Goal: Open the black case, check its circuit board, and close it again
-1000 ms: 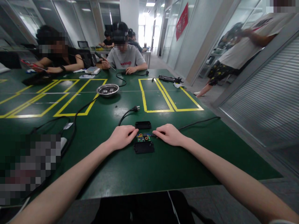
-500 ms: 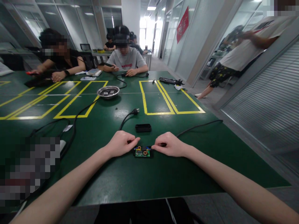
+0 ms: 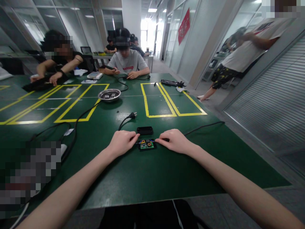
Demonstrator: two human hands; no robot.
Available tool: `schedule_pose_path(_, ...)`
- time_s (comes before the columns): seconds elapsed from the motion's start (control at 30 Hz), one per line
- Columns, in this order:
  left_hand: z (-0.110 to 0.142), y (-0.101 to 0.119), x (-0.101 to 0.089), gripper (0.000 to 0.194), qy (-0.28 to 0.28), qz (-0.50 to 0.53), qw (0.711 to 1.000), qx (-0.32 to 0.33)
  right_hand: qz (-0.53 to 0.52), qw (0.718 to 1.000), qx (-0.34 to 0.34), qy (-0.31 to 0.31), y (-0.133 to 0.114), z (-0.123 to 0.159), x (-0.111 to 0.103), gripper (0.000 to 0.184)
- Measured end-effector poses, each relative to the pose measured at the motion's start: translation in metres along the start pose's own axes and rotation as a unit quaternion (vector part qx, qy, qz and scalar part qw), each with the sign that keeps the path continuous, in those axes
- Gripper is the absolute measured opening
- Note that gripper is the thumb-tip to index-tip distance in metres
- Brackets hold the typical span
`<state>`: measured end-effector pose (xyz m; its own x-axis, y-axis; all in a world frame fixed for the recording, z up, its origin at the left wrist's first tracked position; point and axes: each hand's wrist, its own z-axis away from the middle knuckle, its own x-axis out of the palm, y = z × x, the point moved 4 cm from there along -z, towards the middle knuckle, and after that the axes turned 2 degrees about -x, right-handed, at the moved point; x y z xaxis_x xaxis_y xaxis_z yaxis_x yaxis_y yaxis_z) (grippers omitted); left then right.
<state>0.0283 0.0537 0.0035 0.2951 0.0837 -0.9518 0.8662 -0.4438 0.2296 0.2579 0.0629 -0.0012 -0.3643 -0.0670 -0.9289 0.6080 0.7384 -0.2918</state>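
Observation:
A small green circuit board (image 3: 147, 145) with copper coils sits in an open black case between my two hands. My left hand (image 3: 122, 142) is closed in a pinch at the case's left end, around the black cable that leads to a two-pin plug (image 3: 133, 115). At the right end my right hand (image 3: 173, 141) pinches another black cable (image 3: 202, 125), which runs off to the right over the table. Just beyond the board lies a black plastic cover (image 3: 144, 130), its hollow side up.
A metal bowl (image 3: 109, 95) with small metal parts stands ahead to the left on the green table (image 3: 152, 178). Yellow tape marks rectangles. A black folded tripod-like object (image 3: 172, 83) lies at the far right. Two people work across the table; another stands right.
Both hands and the circuit board in its case have moved slightly away from me, closer to the black cover. The person at far left has shifted their arms.

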Motion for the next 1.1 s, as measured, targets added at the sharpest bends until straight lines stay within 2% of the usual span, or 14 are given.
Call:
schedule_pose_path(0.17,0.005,0.005,0.007,0.049,-0.020,0.033,0.999,-0.015,-0.026,0.999,-0.025,-0.006,-0.002,0.000,0.000,0.042)
schedule_pose_path(0.27,0.005,0.004,0.007,0.049,-0.006,0.041,0.999,-0.020,-0.025,0.999,-0.031,0.000,-0.001,0.000,0.001,0.041)
schedule_pose_path(0.4,0.001,-0.001,0.005,0.049,0.025,0.042,0.998,-0.030,-0.005,1.000,0.006,0.010,0.005,-0.001,0.005,0.038)
schedule_pose_path(0.5,-0.001,-0.002,0.006,0.048,0.029,0.044,0.998,-0.023,0.005,1.000,0.028,0.002,0.009,-0.001,0.007,0.037)
schedule_pose_path(0.9,-0.001,-0.001,0.011,0.048,0.014,0.084,0.996,-0.007,0.019,1.000,0.024,0.001,0.003,-0.004,0.014,0.034)
schedule_pose_path(1.1,-0.001,-0.001,0.012,0.049,0.019,0.086,0.996,-0.004,0.003,1.000,-0.006,-0.009,0.004,-0.003,0.012,0.033)
